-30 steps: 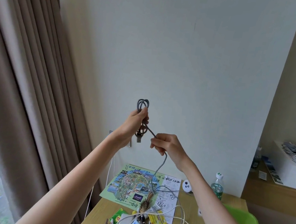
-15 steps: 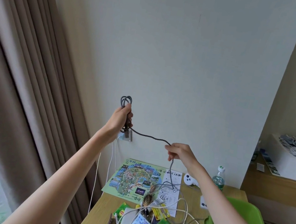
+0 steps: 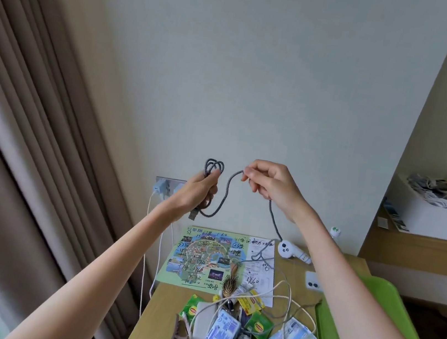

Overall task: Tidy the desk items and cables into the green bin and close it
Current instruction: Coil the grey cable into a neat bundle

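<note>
Both my hands are raised in front of the wall, above the desk. My left hand [image 3: 199, 189] grips a bundle of loops of the grey braided cable [image 3: 225, 187], with loop tops above the fist and a metal plug hanging below it. My right hand [image 3: 269, 186] pinches the same cable a short way to the right. A slack arc sags between the two hands. From my right hand the cable drops down to the desk. Part of the green bin [image 3: 349, 330] shows at the desk's right side, behind my right forearm.
The wooden desk [image 3: 160, 313] holds a colourful map [image 3: 203, 256], a paper sheet, a hairbrush [image 3: 229, 282], tea packets, blue packets, a white power bank, a hair clip and white cables [image 3: 284, 297]. Chargers sit in a wall socket [image 3: 165, 188]. Curtains hang left; a shelf with a white box stands right.
My right hand has risen and come in close to my left hand, bringing another length of the cable up. The stretched span between the hands now sags as a loop.
</note>
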Demonstrator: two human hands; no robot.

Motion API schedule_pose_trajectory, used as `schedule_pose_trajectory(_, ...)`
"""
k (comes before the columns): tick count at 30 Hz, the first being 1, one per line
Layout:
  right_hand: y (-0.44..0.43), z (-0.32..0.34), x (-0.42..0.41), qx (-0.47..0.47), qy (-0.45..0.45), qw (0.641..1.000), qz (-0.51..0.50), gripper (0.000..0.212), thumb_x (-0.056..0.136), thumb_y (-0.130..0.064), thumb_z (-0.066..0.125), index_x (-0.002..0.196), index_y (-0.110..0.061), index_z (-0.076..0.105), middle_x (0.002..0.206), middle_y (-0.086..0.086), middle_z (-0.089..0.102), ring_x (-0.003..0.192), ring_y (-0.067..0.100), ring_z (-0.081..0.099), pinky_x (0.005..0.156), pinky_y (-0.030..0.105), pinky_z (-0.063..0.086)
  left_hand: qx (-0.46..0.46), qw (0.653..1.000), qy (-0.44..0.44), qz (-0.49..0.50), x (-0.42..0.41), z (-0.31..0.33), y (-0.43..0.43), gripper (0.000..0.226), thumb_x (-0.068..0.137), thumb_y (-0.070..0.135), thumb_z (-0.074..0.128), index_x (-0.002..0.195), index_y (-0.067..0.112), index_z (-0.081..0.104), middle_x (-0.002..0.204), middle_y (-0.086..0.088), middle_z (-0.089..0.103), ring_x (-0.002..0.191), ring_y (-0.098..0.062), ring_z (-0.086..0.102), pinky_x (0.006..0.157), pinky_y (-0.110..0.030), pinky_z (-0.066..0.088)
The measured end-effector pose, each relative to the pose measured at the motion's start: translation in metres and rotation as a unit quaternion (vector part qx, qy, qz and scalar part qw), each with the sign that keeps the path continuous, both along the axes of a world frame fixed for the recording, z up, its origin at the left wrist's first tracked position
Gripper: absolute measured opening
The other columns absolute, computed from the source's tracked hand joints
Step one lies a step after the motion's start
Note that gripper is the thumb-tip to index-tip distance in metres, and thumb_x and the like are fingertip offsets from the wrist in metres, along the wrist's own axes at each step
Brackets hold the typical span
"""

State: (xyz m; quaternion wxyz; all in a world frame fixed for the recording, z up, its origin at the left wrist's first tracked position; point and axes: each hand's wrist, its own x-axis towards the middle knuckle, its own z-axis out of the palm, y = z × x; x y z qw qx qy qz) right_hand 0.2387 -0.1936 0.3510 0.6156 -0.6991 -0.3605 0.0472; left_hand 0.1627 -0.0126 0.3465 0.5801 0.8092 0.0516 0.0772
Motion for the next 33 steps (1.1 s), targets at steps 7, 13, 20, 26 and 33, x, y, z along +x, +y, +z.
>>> schedule_pose_trajectory(7,0.024,0.0,-0.002,-0.004,-0.063,0.996,-0.067,0.017,0.094,-0.01,0.059,0.083,0.0,0.066,0.053,-0.003,0.054,0.04,0.001,0.039,0.046,0.008,0.03,0.033,0.987,0.048,-0.153,-0.003,-0.007,-0.004,0.05,0.098,0.059,0.031,0.065,0.021,0.031,0.058,0.007,0.031,0.047,-0.007,0.023,0.043,-0.017,0.022)
schedule_pose_trajectory(13,0.038,-0.006,-0.003,0.034,-0.062,0.99,-0.125,0.008,0.089,-0.01,0.067,0.083,-0.007,0.07,0.058,-0.013,0.061,0.048,-0.002,0.047,0.051,0.01,0.036,-0.016,0.975,0.055,-0.216,0.0,-0.012,0.002,0.036,0.103,0.03,0.036,0.07,0.018,0.037,0.06,0.002,0.035,0.053,-0.014,0.022,0.044,-0.021,0.018)
schedule_pose_trajectory(20,0.034,-0.028,-0.003,-0.01,0.084,0.995,-0.047,0.017,0.09,-0.029,0.062,0.084,-0.013,0.066,0.055,-0.012,0.051,0.046,0.006,0.034,0.042,0.016,0.024,0.007,0.977,0.045,-0.21,0.015,-0.021,0.024,0.028,0.097,0.019,0.029,0.07,0.019,0.036,0.061,0.003,0.034,0.056,-0.016,0.021,0.048,-0.028,0.016)
schedule_pose_trajectory(26,0.039,-0.029,-0.003,-0.116,0.086,0.989,-0.031,0.016,0.085,-0.026,0.069,0.082,-0.012,0.062,0.058,-0.005,0.04,0.051,0.009,0.03,0.047,0.02,0.021,0.019,0.969,0.079,-0.232,0.024,-0.032,0.036,0.026,0.096,0.015,0.03,0.071,0.019,0.034,0.064,0.002,0.03,0.055,-0.012,0.02,0.047,-0.024,0.018)
schedule_pose_trajectory(33,0.064,-0.041,-0.002,-0.149,-0.048,0.978,-0.138,0.017,0.087,-0.011,0.063,0.074,0.0,0.062,0.057,-0.011,0.054,0.051,0.0,0.039,0.051,0.016,0.029,0.023,0.973,0.063,-0.22,0.024,-0.041,0.052,0.025,0.1,0.02,0.034,0.081,0.014,0.049,0.066,0.003,0.038,0.047,-0.009,0.025,0.044,-0.021,0.021)
